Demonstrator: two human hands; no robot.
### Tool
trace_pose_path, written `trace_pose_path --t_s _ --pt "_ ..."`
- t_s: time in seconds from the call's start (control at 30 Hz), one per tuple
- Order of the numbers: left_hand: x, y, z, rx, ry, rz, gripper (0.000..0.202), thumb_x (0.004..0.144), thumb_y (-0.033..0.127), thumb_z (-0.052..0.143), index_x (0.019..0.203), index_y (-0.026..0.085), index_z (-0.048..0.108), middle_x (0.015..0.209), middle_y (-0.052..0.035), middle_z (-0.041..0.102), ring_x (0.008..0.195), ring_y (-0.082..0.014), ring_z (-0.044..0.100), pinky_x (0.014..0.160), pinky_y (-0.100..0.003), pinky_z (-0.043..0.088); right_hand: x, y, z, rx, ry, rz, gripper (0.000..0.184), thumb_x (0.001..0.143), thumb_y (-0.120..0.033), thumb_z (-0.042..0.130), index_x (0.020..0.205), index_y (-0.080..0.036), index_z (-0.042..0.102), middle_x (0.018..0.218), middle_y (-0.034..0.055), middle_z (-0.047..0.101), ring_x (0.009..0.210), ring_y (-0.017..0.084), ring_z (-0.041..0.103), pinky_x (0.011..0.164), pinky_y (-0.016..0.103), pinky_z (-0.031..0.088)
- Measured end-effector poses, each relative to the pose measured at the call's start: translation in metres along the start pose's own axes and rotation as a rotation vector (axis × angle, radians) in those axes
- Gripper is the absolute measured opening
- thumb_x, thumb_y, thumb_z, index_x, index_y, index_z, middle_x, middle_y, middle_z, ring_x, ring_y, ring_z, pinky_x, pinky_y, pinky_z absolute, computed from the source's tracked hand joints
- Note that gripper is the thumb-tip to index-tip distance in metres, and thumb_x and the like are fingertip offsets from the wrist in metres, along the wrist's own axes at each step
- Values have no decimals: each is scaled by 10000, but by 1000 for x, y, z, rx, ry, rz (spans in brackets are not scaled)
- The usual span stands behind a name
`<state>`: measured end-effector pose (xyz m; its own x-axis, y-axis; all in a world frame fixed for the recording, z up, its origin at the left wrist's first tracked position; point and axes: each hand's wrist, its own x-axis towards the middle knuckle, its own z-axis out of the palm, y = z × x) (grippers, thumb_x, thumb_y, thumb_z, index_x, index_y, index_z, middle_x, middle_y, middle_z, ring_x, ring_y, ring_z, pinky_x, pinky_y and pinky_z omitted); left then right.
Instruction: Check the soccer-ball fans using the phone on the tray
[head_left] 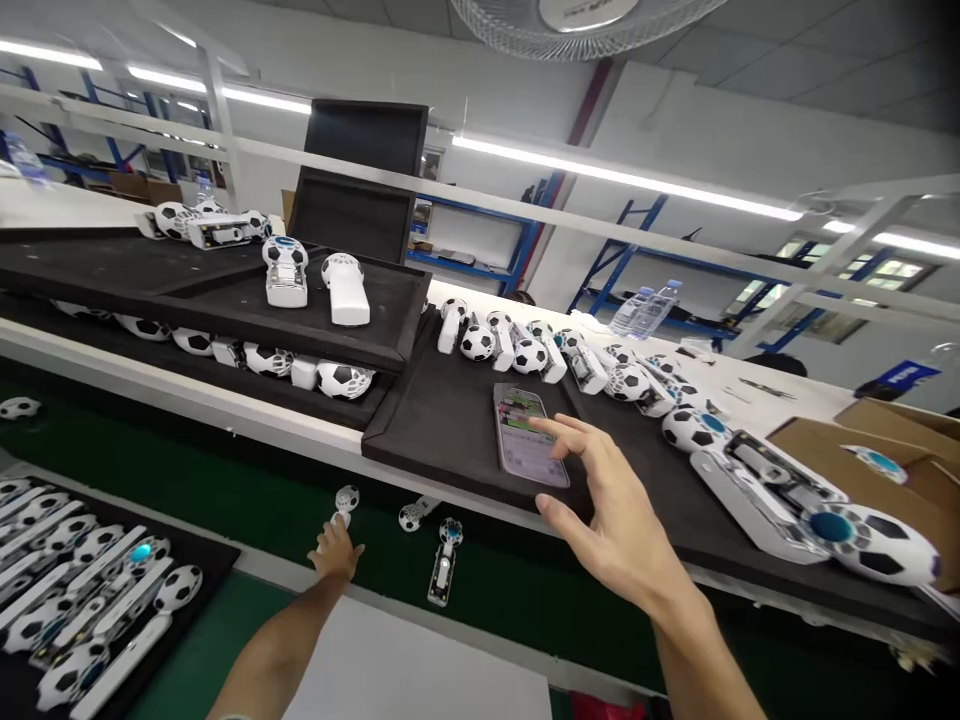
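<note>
Lilac smartphone (531,435) with a green-and-pink screen at center, white handheld units (877,545) with black soccer-ball patches at 4 o'clock, blue round hub (831,527), black fabric tray (187,290) at 10 o'clock, green conveyor belt (150,450) at 9 o'clock, blue shelving racks (622,260) at 2 o'clock, brown cardboard box (885,450) at 3 o'clock

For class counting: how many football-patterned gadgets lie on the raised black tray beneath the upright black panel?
2: the left gadget and the right gadget, side by side on the tray.

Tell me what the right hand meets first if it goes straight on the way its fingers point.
The smartphone lying on the black tray. The right hand's fingers point across its screen, though depth is unclear, so they may already be touching it.
</note>
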<state>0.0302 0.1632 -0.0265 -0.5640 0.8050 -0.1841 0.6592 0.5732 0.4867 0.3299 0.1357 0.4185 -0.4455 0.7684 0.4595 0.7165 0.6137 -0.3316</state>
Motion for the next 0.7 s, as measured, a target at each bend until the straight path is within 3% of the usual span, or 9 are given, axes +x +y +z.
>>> trace_pose_path --t_s 0.13,0.2,0.27,0.33,0.37,0.4,0.47,0.57,0.7 --pt "20 3 -20 -162 -108 -72 541 902 397 587 1387 190 467 1423 -143 486 1311 -333 451 1097 -590 368 4 -2 -6 12 37 9 282 827 -300 593 1071 -297 450 1406 79 581 1401 360 417 1047 579 406" --pt "28 7 -35 -290 -181 -132 474 906 407 609 1322 196 528 1362 -111 549 1221 -284 541 1043 -540 457 -3 -1 -3 41 154 -48 280 803 -270 611 1037 -295 458 1357 93 611 1341 355 484 1039 575 425" --pt "29 9 -51 -455 -256 -193 406 918 411 603 1249 178 574 1236 -93 626 1072 -230 623 931 -464 543 -22 1 15 99 405 -150 236 776 -254 614 951 -298 462 1221 106 666 1193 356 588 976 575 466" --pt "17 7 -66 -649 -317 -242 365 934 439 577 1169 161 604 1082 -66 671 899 -174 652 796 -377 576 -51 5 52 179 556 -240 163 754 -261 591 844 -301 461 992 92 694 955 343 659 846 564 505" --pt "5 3 -73 -751 -339 -260 358 940 456 559 1130 157 611 1016 -52 677 825 -152 648 736 -342 573 -65 8 77 222 436 -263 119 749 -270 577 795 -302 472 883 74 687 829 323 662 778 548 513" --pt "-10 -1 -79 -852 -358 -274 349 947 461 540 1091 151 613 962 -43 680 762 -135 635 683 -314 559 -77 12 104 253 180 -257 80 749 -266 567 761 -298 495 833 60 683 750 300 655 741 529 514" --pt "-50 -12 -93 -1038 -377 -288 302 945 421 517 1031 145 602 913 -50 690 688 -121 610 605 -278 520 -87 24 159 234 -268 -69 45 772 -239 550 767 -283 554 899 58 700 805 288 658 762 498 523" --pt "-116 -28 -110 -1254 -361 -291 278 860 311 552 1074 135 569 985 -118 726 685 -131 601 558 -270 487 -68 50 220 219 -311 83 126 821 -173 548 901 -228 629 962 94 688 894 296 665 787 494 543" --pt "-178 -35 -120 -1458 -297 -383 636 712 315 724 1270 139 474 1041 -168 745 650 -162 608 511 -292 475 -17 73 243 320 -266 86 228 934 -313 642 1110 -167 640 1074 73 672 938 223 669 794 408 577"
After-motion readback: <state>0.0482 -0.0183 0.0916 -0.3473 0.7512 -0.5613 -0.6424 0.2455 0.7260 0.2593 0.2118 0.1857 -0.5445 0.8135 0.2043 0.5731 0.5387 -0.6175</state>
